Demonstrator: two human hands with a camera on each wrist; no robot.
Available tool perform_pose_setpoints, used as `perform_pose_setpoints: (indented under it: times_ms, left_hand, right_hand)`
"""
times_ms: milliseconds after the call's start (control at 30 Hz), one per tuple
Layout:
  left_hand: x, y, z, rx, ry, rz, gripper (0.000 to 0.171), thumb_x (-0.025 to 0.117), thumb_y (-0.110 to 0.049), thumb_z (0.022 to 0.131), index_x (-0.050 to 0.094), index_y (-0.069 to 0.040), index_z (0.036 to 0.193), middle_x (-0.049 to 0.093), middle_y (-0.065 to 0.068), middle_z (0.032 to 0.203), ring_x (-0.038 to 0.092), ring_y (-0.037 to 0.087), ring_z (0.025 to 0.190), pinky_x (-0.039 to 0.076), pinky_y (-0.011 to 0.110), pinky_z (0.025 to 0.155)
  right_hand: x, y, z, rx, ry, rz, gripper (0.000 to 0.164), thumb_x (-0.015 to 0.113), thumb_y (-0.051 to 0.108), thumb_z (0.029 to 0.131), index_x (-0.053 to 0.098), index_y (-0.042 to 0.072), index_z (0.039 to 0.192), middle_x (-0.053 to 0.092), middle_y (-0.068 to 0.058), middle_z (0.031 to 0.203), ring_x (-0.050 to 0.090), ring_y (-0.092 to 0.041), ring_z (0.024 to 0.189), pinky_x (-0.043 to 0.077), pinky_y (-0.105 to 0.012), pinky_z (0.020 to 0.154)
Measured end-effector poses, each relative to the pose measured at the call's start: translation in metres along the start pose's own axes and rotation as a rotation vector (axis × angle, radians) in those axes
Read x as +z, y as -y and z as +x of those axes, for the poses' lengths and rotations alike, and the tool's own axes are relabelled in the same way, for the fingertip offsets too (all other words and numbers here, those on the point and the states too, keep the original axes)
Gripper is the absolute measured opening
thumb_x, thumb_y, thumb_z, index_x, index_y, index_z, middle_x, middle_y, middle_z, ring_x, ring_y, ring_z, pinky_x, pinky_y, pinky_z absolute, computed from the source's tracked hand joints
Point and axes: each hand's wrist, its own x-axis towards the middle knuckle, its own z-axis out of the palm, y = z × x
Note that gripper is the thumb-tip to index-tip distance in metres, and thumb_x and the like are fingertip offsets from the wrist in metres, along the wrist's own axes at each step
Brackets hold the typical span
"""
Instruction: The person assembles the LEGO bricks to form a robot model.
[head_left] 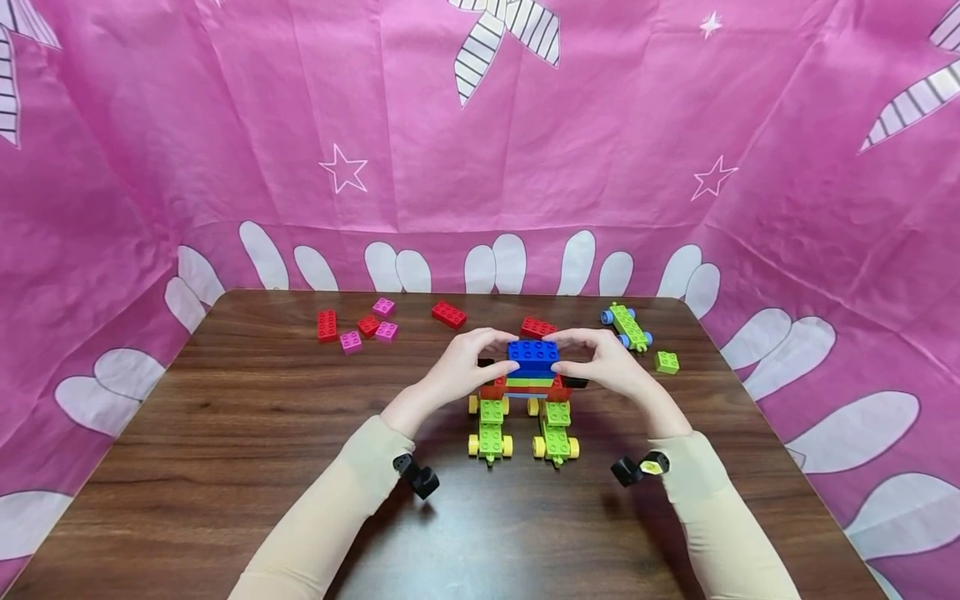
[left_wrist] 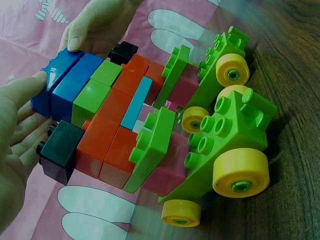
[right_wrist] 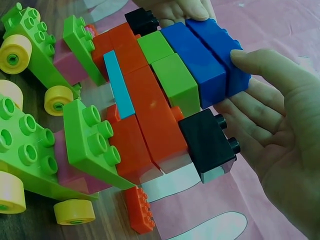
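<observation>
A tall figure of toy building bricks stands on two lime wheeled bases (head_left: 491, 433) with yellow wheels. At its top, my left hand (head_left: 463, 364) and right hand (head_left: 607, 362) pinch the ends of a blue brick (head_left: 533, 353), thumbs on the near side. Right under it is a second blue brick (left_wrist: 75, 85), then lime bricks (right_wrist: 175, 82) and wide red bricks (right_wrist: 155, 117). Black bricks (left_wrist: 61, 152) stick out at both sides below my hands. Lower down, a light blue plate (right_wrist: 119, 84) spans the middle, and pink bricks (left_wrist: 165, 167) sit above the wheeled bases.
Behind the figure lie loose red bricks (head_left: 448, 314) and pink bricks (head_left: 351, 342) on the wooden table (head_left: 247, 467). A lime wheeled base with blue wheels (head_left: 628, 327) and a small lime brick (head_left: 666, 362) are at the back right. Pink cloth (head_left: 525, 183) surrounds the table.
</observation>
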Motion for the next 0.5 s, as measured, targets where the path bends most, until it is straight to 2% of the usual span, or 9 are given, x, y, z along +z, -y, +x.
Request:
perform_pose_setpoints:
  times_ms: [500]
  left_hand:
    - [0.0011,0.0004,0.0012,0.015,-0.018,-0.016,0.035,0.07,-0.021,0.088,0.065,-0.007,0.121,0.068,0.005,0.113,0.064,0.015,0.099,0.053,0.029,0.089]
  right_hand:
    - [0.0002,-0.0016,0.0,0.01,-0.001,0.012,0.038,0.074,0.013,0.085,0.065,0.004,0.121,0.07,-0.014,0.11,0.065,-0.01,0.098,0.055,-0.027,0.081]
